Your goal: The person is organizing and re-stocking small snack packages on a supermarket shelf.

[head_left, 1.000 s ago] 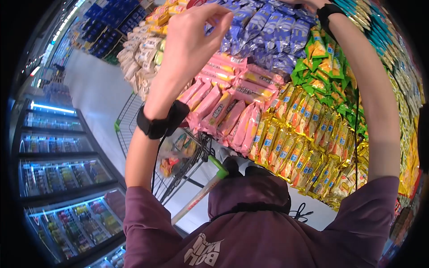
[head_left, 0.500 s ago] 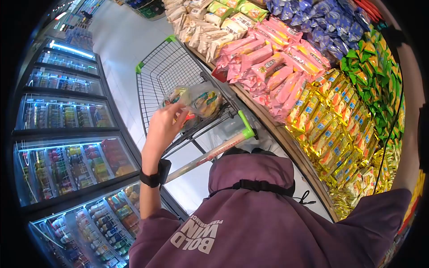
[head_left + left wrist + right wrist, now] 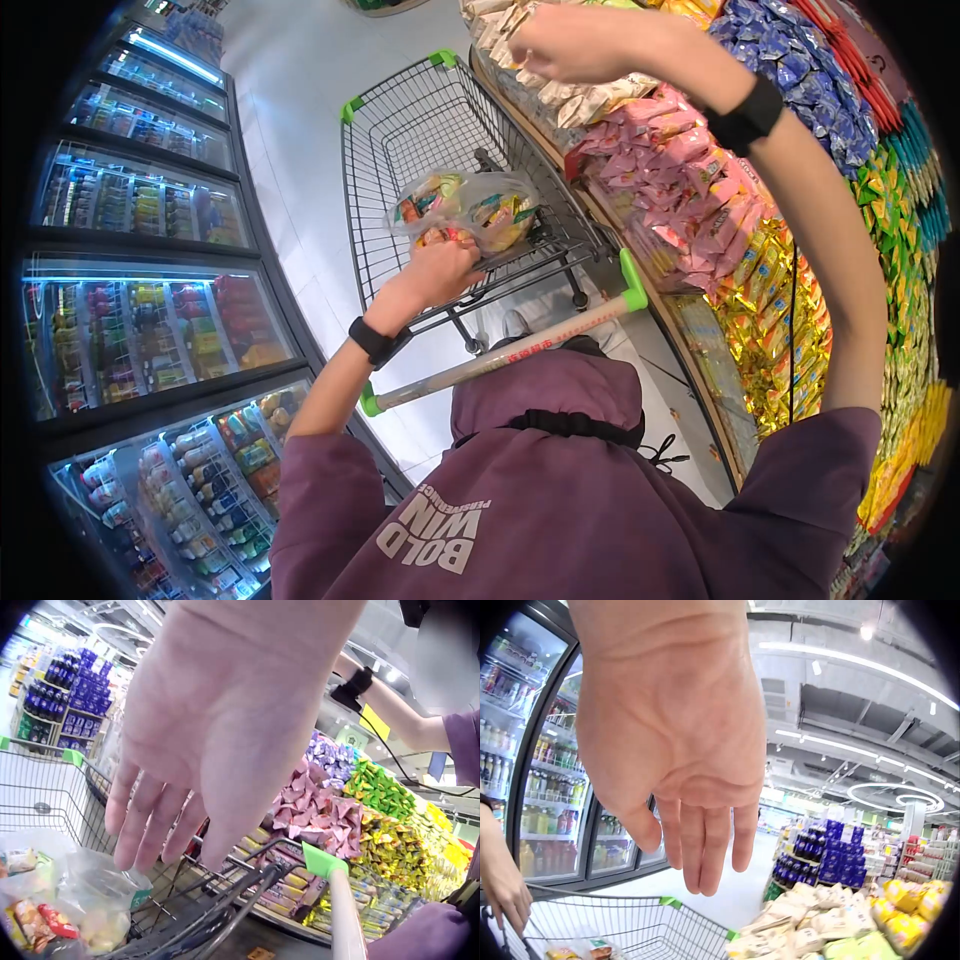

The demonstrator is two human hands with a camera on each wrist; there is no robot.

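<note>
item one, stage of work: we judge it a moment of reaching and hovering, with neither hand gripping anything. we see bagged goods within the wire cart (image 3: 443, 60) and loose packets on the display alongside.

item two, left hand (image 3: 440, 272): open, held low over the near part of the cart, close beside the clear plastic bags (image 3: 502, 215). in the left wrist view we find its fingers extended downward and nothing between them; whether a fingertip brushes the plastic we cannot tell.

item three, right hand (image 3: 580, 42): open and without a load, stretched out by the pale packets (image 3: 595, 102). in the right wrist view we see four fingers lying nearly straight, the thumb a little apart. we cannot make out any contact with the packets.

item four, the bags: inside the cart, towards its handle (image 3: 505, 360), with colourful packets showing through the plastic.

item five, adjoining stock: pink packets (image 3: 690, 190) and gold packets (image 3: 785, 310), heaped beside the cart.

item six, next move, our judgement only: picking up either packet or bag would call for lowered, curling fingers; we would gather thin plastic gently, lest it catch on the wire.
</note>
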